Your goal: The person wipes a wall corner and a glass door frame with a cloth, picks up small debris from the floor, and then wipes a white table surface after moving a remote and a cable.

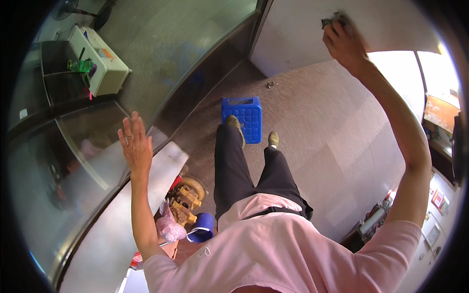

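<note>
My left hand (pixel 136 144) is raised by the glass partition (pixel 95 146), fingers extended and slightly apart, holding nothing. Whether its palm touches the glass, I cannot tell. At the upper right, my right hand (pixel 342 42) grips a small dark crumpled thing, possibly a rag (pixel 339 17), against or close to a pale panel (pixel 300 33). Motion blurs that hand and what it holds. Below me one shoe rests on a blue plastic step stool (pixel 251 122), while the other shoe (pixel 273 139) is lower, on or near the brown floor (pixel 311 121).
A white ledge (pixel 161 172) runs along the glass at my left. Beneath it are a yellow metal machine part (pixel 183 205), a pink patterned cloth (pixel 171 229) and a blue bucket (pixel 202 227). Small debris (pixel 272 85) lies on the floor. Behind the glass stands a white cabinet (pixel 104 62).
</note>
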The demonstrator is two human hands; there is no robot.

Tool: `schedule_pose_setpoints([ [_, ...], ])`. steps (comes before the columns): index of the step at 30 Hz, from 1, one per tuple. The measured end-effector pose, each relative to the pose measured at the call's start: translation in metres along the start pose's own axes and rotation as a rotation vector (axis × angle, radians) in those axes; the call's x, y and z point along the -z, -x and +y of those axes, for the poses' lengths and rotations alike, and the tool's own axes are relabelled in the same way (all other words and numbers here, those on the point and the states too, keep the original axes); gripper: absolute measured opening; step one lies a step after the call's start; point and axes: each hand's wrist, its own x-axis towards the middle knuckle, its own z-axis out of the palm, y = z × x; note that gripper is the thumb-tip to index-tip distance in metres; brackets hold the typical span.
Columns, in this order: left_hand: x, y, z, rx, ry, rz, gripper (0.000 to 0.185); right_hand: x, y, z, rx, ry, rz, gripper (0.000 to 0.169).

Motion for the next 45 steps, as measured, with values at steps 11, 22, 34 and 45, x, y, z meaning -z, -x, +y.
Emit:
schedule_pose_setpoints([
  [11,-0.342,0.302,0.200,1.173,1.111,-0.194,0.039,-0.270,0.120,-0.361,-0.203,-1.640,-0.442,0.016],
  [22,-0.249,0.338,0.275,1.656,1.635,0.235,0.030,-0.189,0.339,-0.510,-1.033,-2.652,-0.890,0.007],
  [34,-0.366,0.237,0.473,1.464,2.285,-0.684,0.111,-0.141,0.221,-0.407,-0.611,-2.118,-0.312,0.013],
  [45,-0.433,0.134,0.594,1.448,2.917,-0.196,0.111,-0.045,-0.102,-0.021,-0.292,0.322,0.950,0.020],
])
